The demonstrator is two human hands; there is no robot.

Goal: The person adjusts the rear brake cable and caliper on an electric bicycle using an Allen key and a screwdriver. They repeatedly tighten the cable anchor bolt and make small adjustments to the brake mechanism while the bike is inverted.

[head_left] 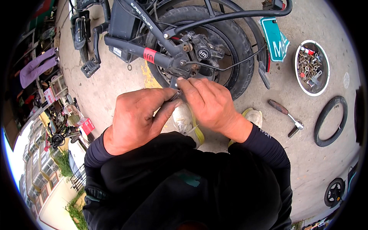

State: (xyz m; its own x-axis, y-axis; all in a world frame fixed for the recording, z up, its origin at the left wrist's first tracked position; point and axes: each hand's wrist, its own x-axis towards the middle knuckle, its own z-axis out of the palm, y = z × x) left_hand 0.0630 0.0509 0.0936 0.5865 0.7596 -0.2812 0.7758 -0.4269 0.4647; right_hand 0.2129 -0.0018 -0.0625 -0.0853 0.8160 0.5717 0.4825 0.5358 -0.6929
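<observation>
The bare left hand (140, 115), pinching a small shiny metal piece (176, 94), should keep it steady beside the curled right hand (211, 105), whose hold I cannot tell.

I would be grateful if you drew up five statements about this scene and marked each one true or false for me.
1. The left hand and the right hand are close together near the bike's wheel. True.
2. The bowl on the right is empty. False: it holds a pile of small metal pieces.
3. A teal plate shows to the right of the wheel. True.
4. The right hand grips the brown-handled tool. False: that tool lies on the ground; the right hand's fingers are by a small metal part, mostly hidden, at the left hand's fingertips.
5. A loose black ring, like a tyre, lies on the ground at the right. True.
</observation>
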